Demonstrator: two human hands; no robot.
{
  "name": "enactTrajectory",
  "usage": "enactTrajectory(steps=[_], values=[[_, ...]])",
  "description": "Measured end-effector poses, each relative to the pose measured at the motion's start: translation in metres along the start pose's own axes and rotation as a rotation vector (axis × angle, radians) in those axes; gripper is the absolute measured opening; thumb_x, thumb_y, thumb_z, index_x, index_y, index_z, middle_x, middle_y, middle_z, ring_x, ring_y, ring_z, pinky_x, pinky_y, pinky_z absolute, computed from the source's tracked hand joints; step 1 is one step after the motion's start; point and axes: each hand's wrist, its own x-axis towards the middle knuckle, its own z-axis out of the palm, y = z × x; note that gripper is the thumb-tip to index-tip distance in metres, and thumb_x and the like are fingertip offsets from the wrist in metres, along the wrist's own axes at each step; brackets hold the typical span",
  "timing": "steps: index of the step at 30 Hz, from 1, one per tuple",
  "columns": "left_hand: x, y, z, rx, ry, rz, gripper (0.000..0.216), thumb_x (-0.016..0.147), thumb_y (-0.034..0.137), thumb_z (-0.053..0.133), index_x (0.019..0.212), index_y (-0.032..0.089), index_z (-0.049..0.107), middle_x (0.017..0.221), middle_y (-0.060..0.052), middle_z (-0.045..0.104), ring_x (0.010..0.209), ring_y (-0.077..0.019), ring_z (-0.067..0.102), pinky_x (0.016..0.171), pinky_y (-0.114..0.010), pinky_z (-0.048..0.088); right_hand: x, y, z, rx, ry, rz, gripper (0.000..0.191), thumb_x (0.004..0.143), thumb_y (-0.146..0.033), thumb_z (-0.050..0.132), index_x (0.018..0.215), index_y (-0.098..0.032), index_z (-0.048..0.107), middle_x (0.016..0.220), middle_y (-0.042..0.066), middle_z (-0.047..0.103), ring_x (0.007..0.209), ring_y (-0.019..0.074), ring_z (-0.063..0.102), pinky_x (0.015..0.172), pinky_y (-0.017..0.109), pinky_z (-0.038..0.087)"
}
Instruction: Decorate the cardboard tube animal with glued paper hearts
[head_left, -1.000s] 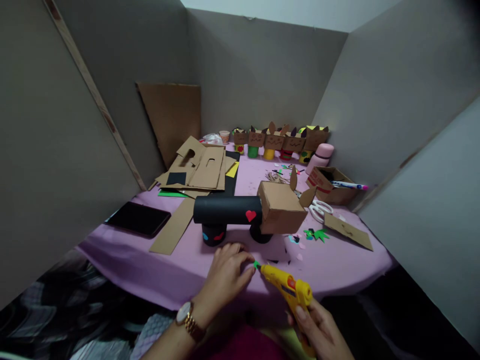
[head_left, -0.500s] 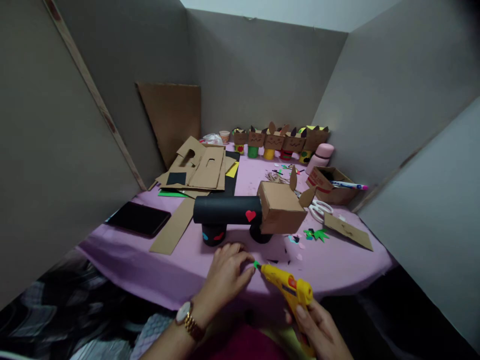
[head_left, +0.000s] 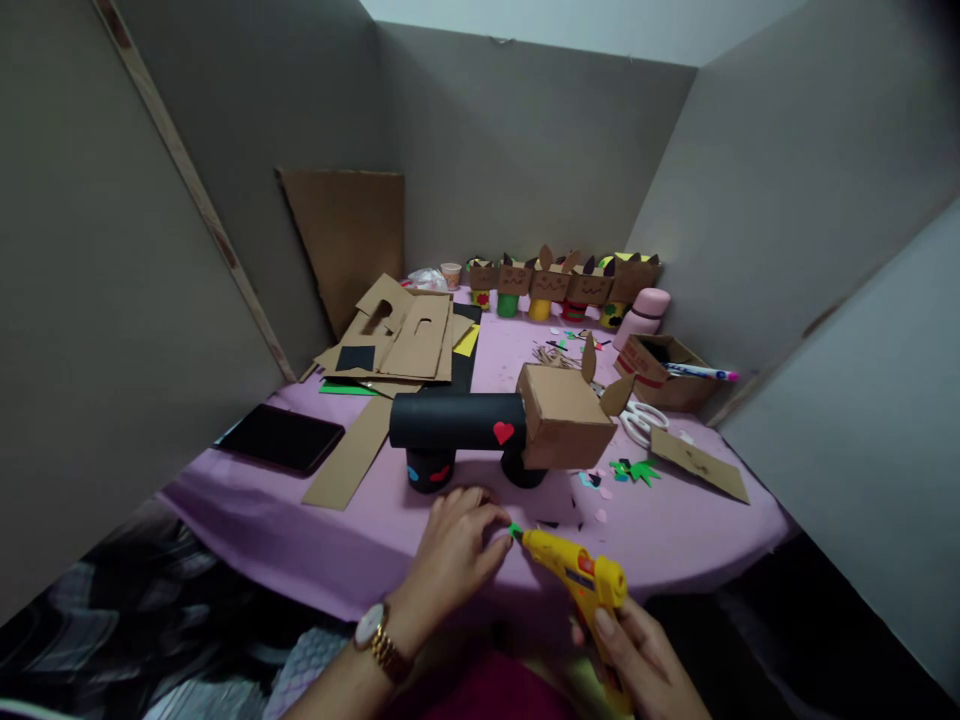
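Observation:
My right hand (head_left: 637, 660) grips a yellow glue gun (head_left: 577, 578), its nozzle aimed left at a tiny green paper piece (head_left: 514, 529). My left hand (head_left: 454, 550), with a gold watch on the wrist, pinches that green piece at its fingertips just above the pink tablecloth (head_left: 375, 530). Right behind the hands stands a craft animal: a black tube body (head_left: 454, 420) with a red heart, a cardboard box head (head_left: 566, 415) with two ears, and short black legs.
A dark tablet (head_left: 281, 438) lies at the left. Cardboard sheets (head_left: 397, 335) are stacked behind it. Several small cardboard figures (head_left: 562, 283) line the back. A small box with a pen (head_left: 664, 368), white scissors (head_left: 637, 420) and paper scraps sit at the right. Cardboard walls enclose the table.

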Motion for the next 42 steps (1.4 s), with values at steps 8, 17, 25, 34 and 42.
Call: enactTrajectory(steps=[8, 17, 25, 34, 42], values=[[-0.001, 0.001, -0.001, -0.004, -0.004, 0.006, 0.015, 0.082, 0.028, 0.054, 0.093, 0.025, 0.063, 0.098, -0.002, 0.06, 0.093, -0.0218, 0.05, 0.078, -0.037, 0.033, 0.002, -0.003, 0.002, -0.016, 0.006, -0.028, 0.053, 0.071, -0.067, 0.054, 0.08, -0.016, 0.065, 0.061, 0.0, 0.054, 0.046, 0.008, 0.036, 0.044, 0.021, 0.028], [0.0, 0.0, -0.003, 0.007, -0.025, 0.014, 0.016, 0.083, 0.028, 0.052, 0.095, 0.025, 0.063, 0.098, -0.003, 0.06, 0.094, -0.022, 0.051, 0.078, -0.036, 0.035, 0.0, 0.002, -0.004, -0.016, 0.008, -0.001, 0.054, 0.071, -0.067, 0.055, 0.083, -0.016, 0.066, 0.06, -0.001, 0.055, 0.045, 0.008, 0.034, 0.044, 0.022, 0.026], [0.011, -0.005, -0.012, 0.061, -0.1, 0.079, 0.022, 0.085, 0.021, 0.048, 0.099, 0.025, 0.064, 0.094, -0.003, 0.062, 0.09, -0.0198, 0.055, 0.076, -0.031, 0.04, -0.001, -0.003, -0.003, 0.071, 0.017, 0.009, 0.054, 0.069, -0.066, 0.057, 0.086, -0.015, 0.066, 0.067, 0.003, 0.063, 0.048, 0.0091, 0.043, 0.046, 0.021, 0.033], [0.024, -0.016, -0.01, -0.027, -0.139, 0.152, 0.017, 0.083, 0.02, 0.053, 0.087, 0.025, 0.069, 0.084, -0.002, 0.063, 0.08, -0.0159, 0.059, 0.069, -0.024, 0.043, 0.002, -0.005, 0.002, 0.077, 0.037, -0.017, 0.052, 0.069, -0.064, 0.059, 0.082, -0.015, 0.066, 0.068, 0.003, 0.064, 0.049, 0.0095, 0.045, 0.048, 0.022, 0.036], [0.026, -0.019, -0.007, -0.015, -0.123, 0.2, 0.017, 0.087, 0.022, 0.05, 0.083, 0.022, 0.066, 0.081, -0.001, 0.062, 0.076, -0.0141, 0.058, 0.066, -0.023, 0.041, 0.003, -0.003, -0.001, 0.235, 0.011, -0.001, 0.048, 0.068, -0.06, 0.064, 0.084, -0.014, 0.067, 0.067, 0.004, 0.067, 0.049, 0.0098, 0.048, 0.048, 0.022, 0.038]])
